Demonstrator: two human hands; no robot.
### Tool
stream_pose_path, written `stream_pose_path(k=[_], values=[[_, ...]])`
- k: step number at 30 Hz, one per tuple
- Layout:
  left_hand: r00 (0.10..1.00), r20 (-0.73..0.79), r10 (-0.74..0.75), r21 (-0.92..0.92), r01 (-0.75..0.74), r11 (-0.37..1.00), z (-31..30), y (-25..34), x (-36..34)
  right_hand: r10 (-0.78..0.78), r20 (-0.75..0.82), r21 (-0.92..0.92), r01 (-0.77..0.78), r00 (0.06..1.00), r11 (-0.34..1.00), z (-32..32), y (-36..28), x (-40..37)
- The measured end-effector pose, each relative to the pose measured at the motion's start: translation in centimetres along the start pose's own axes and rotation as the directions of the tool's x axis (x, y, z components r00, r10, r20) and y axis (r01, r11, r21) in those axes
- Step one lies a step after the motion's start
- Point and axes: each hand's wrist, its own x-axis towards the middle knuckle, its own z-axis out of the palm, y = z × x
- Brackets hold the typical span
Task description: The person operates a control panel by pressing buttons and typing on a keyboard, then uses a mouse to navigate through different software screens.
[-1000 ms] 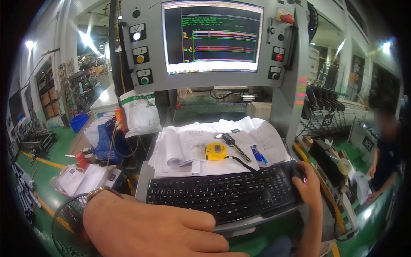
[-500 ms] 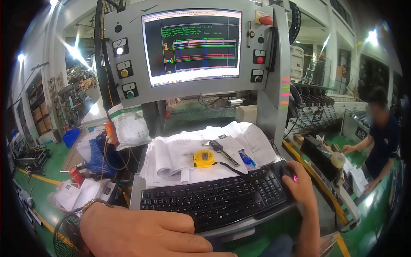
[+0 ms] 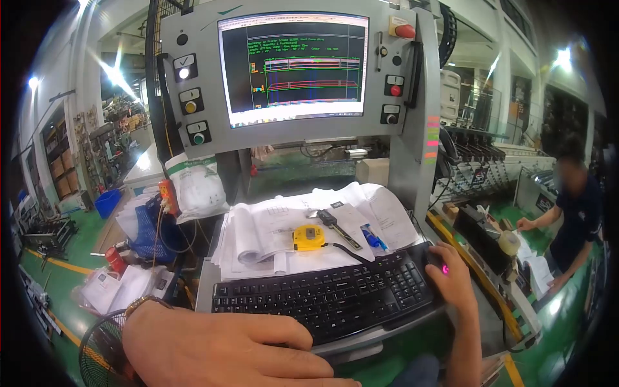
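Note:
My left hand [image 3: 219, 345] lies over the front left part of a black keyboard [image 3: 309, 302], its fingers stretched out to the right and holding nothing. On the right, my right hand [image 3: 452, 277] rests curled over a dark computer mouse [image 3: 432, 257] with a pink glow at its side. Behind the keyboard, a yellow tape measure [image 3: 308, 238] sits on a stack of paper sheets [image 3: 271, 219]. A dark tool with a metal end [image 3: 338, 229] and a blue pen [image 3: 371, 237] lie to the right of the tape measure.
Above the papers, a control panel [image 3: 193, 90] carries a lit screen [image 3: 296, 71] with a line drawing, plus several buttons. A white plastic bag [image 3: 196, 187] hangs at left, near a wire basket [image 3: 97, 351]. Another person [image 3: 574, 213] stands at machinery on the right.
My left hand has shifted slightly right along the keyboard's front. My right hand stays on the mouse. The whole view has moved a little.

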Motion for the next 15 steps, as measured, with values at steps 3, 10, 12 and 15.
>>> stream_pose_path(k=[3, 10, 12, 15], values=[[0.997, -0.03, 0.076, 0.064, -0.074, 0.995, 1.5, -0.8, -1.4, -0.013, -0.012, -0.002, 0.013, 1.0, 1.0, 0.2, 0.0, 0.0], [0.997, 0.004, 0.075, 0.022, -0.075, 0.997, 1.2, -0.8, -1.3, -0.082, -0.002, 0.059, 0.082, 0.997, 0.995, 0.1, 0.3, -0.1], [0.992, 0.06, 0.112, 0.039, -0.115, 0.993, 1.2, -1.1, -1.8, -0.091, -0.026, 0.072, 0.092, 0.996, 0.993, 0.2, 0.8, -0.1], [0.975, 0.172, 0.138, 0.053, -0.149, 0.987, 0.3, -1.3, -1.7, -0.047, -0.051, 0.076, 0.05, 0.998, 0.996, 0.4, 0.8, 0.0]])
